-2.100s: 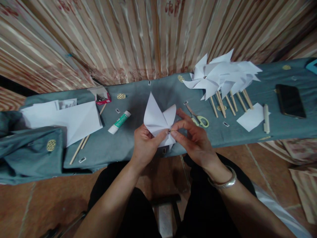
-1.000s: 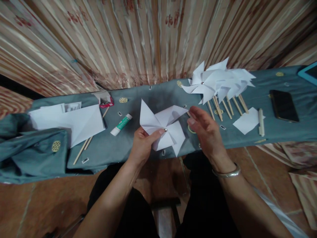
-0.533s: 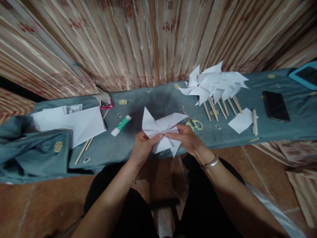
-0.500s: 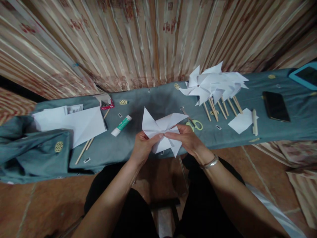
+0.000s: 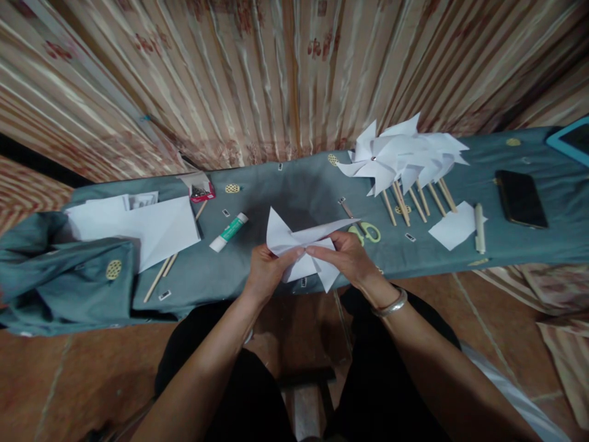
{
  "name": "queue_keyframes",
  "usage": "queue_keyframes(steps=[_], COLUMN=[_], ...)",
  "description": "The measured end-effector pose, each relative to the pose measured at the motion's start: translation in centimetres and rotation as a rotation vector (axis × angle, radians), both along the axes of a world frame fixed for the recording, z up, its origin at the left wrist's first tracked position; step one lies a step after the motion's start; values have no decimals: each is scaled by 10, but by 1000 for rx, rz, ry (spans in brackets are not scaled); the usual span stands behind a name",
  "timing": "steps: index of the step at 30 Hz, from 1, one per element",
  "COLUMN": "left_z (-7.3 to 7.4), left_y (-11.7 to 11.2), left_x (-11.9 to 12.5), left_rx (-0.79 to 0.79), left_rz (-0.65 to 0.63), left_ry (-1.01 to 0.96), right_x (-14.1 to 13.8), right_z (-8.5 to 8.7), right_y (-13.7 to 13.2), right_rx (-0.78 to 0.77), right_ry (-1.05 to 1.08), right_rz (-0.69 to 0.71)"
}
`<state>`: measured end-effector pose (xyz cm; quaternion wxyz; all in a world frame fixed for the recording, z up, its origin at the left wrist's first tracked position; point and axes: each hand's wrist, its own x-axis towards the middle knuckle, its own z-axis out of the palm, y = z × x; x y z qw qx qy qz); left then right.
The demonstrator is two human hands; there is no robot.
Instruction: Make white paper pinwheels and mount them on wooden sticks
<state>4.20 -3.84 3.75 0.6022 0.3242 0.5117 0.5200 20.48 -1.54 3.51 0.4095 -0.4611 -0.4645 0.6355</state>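
Observation:
Between my two hands is a white paper pinwheel (image 5: 304,266) with pointed, folded blades, held over the table's front edge. My left hand (image 5: 265,270) grips its left side, thumb pressed near the centre. From the right, my right hand (image 5: 353,261) pinches it, and that thumb also presses at the centre, almost touching the other. The fingers beneath the paper are hidden. Green-handled scissors (image 5: 370,232) lie just beyond my right hand. A green and white glue stick (image 5: 229,232) rests to the left of the pinwheel.
Several finished pinwheels (image 5: 405,156) on wooden sticks lie at the back right. Nearby are a paper piece (image 5: 453,227), a pen (image 5: 480,228) and a phone (image 5: 522,199). Paper sheets (image 5: 168,230), loose sticks (image 5: 157,279) and a red box of pins (image 5: 201,189) are on the left.
The pinwheel has tilted slightly in my hands, so its upper right blade looks narrower. Both hands keep their grip. The whole view has shifted a little.

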Motion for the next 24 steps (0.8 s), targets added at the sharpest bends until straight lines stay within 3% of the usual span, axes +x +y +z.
queue_keyframes(steps=[24], left_z=[-3], left_y=[1], left_x=[-11], left_rx=[-7], left_rz=[-72], left_ry=[177], right_x=[2], right_z=[-4], right_y=[-1], right_rx=[-2], right_ry=[-14], right_rz=[86])
